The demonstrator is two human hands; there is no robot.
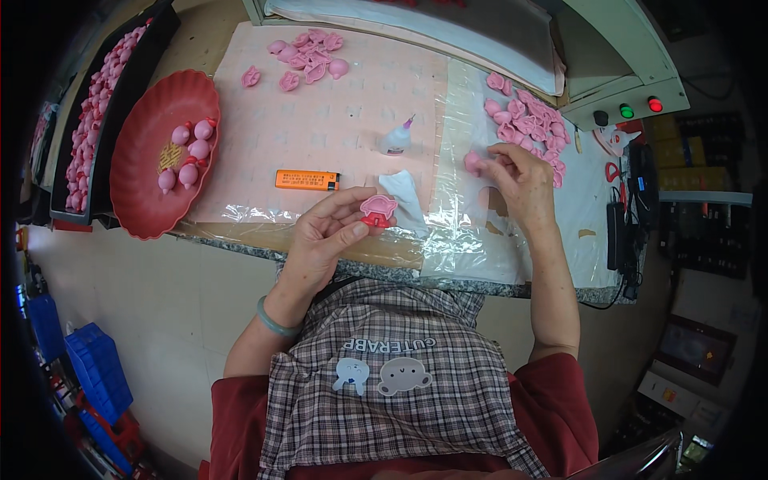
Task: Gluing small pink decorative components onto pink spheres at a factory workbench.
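Note:
My left hand (324,240), with a bangle at its wrist, pinches a small pink hollow plastic piece with a red base (378,210) above the table's front edge. Farther right, my right hand (524,184) has thumb and fingers closed on a rounded pink plastic piece (473,163). Just beyond that hand lies a heap of pink pieces (528,120). Between the hands are a white cloth (402,200) and a small glue bottle (396,139) with a pointed purple tip. An orange lighter (307,180) lies beside my left hand.
At the left stand a red scalloped bowl (128,192) with several finished pink-and-red pieces and a black tray (102,196) full of them. More pink pieces (308,58) lie at the back. A metal machine (632,104) with lit green and red buttons borders the far right.

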